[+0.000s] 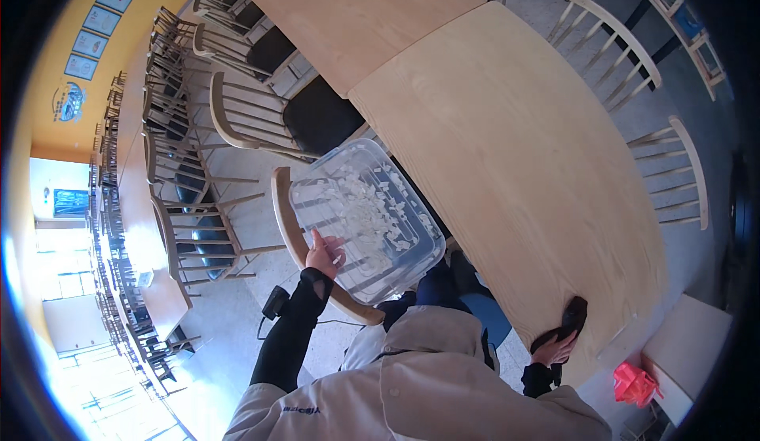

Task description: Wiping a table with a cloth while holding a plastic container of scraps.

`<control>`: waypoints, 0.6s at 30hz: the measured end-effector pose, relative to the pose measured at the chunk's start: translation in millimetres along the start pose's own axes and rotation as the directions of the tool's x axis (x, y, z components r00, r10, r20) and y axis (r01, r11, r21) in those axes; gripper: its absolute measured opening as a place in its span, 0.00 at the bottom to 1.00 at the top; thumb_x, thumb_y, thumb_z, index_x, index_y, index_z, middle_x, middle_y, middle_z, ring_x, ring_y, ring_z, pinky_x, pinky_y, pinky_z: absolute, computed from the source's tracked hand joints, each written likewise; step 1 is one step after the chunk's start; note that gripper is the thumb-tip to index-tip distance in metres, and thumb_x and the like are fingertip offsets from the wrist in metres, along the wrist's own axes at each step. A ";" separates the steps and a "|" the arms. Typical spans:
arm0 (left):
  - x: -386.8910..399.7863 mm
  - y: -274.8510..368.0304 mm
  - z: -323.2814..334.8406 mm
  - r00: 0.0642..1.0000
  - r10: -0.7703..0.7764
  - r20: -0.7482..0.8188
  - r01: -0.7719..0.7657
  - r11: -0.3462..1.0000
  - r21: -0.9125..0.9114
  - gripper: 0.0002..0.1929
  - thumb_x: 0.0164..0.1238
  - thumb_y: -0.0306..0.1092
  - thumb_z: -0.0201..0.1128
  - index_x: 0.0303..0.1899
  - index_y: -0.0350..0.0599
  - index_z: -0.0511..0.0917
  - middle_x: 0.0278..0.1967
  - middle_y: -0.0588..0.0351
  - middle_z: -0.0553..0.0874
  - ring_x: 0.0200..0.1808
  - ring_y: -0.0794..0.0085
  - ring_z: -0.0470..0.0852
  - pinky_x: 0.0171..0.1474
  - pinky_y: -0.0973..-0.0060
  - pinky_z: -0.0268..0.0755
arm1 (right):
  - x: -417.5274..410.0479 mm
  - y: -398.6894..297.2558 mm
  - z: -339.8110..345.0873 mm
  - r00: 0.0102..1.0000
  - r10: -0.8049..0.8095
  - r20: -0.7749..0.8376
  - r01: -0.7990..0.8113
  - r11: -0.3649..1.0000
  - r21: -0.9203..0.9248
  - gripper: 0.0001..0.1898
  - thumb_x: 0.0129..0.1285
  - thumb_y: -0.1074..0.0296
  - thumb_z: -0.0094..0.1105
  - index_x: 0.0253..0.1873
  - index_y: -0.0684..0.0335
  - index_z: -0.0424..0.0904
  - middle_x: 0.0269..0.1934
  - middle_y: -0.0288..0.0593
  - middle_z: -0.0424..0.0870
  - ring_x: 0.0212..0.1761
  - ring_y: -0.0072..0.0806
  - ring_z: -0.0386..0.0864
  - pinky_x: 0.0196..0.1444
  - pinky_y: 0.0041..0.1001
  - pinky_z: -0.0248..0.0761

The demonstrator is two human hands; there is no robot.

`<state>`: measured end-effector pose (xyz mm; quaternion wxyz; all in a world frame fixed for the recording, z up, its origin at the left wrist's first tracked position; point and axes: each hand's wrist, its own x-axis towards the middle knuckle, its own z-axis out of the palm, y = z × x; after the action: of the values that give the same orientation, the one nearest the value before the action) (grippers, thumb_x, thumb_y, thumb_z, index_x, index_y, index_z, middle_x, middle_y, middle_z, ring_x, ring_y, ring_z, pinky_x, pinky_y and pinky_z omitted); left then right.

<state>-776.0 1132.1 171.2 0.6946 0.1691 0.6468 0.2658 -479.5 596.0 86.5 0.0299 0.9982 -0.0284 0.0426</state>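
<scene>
A clear plastic box point(409, 263) sits tilted in view before me at the table's left edge, apparently over a chair seat. Many small white pieces point(362, 203) lie scattered inside it. My left hand point(325, 254) is at the box's left side, fingers partly curled. Whether it grips the wall there is unclear. On the wooden table's point(504, 144) near right end, my right hand point(555, 349) holds a dark, glossy, elongated object point(573, 316) against the top. Its exact kind cannot be told.
A curved wooden chair back point(288, 221) stands just left of the box. More spindle-back chairs point(234, 111) line the table's left side, and others point(683, 174) stand on its right. A red plastic bag point(635, 384) is at the lower right, beside a white surface point(689, 346).
</scene>
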 end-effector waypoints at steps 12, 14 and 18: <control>64.6 -31.3 -8.8 0.994 -0.088 -0.062 0.090 0.995 0.040 0.26 0.65 0.64 0.43 0.31 0.47 0.70 0.30 0.52 0.84 0.22 0.69 0.74 0.27 0.71 0.68 | -3.9 -15.7 2.1 0.994 -0.011 -0.105 0.011 1.000 -0.001 0.29 0.64 0.56 0.48 0.69 0.48 0.53 0.66 0.43 0.57 0.63 0.41 0.60 0.61 0.43 0.52; 75.4 -36.2 -9.4 0.995 -0.080 -0.055 0.082 0.996 0.032 0.27 0.64 0.64 0.44 0.31 0.46 0.70 0.30 0.51 0.84 0.21 0.69 0.73 0.26 0.71 0.68 | -4.5 -13.4 6.7 0.990 0.007 -0.139 -0.010 1.000 -0.017 0.29 0.64 0.56 0.49 0.68 0.48 0.54 0.65 0.43 0.59 0.62 0.40 0.62 0.60 0.43 0.54; 95.5 -44.3 -9.0 0.997 -0.046 -0.063 0.051 0.996 0.076 0.28 0.63 0.65 0.45 0.29 0.46 0.71 0.28 0.51 0.84 0.19 0.72 0.73 0.23 0.73 0.68 | 2.2 -33.3 6.8 0.963 0.237 -0.127 -0.238 0.971 0.013 0.29 0.63 0.60 0.52 0.68 0.45 0.54 0.62 0.44 0.63 0.61 0.38 0.64 0.57 0.46 0.58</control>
<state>-776.2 1151.8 67.4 0.6737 0.1718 0.6814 0.2288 -474.8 628.6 78.1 0.0273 0.9828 -0.1460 0.1094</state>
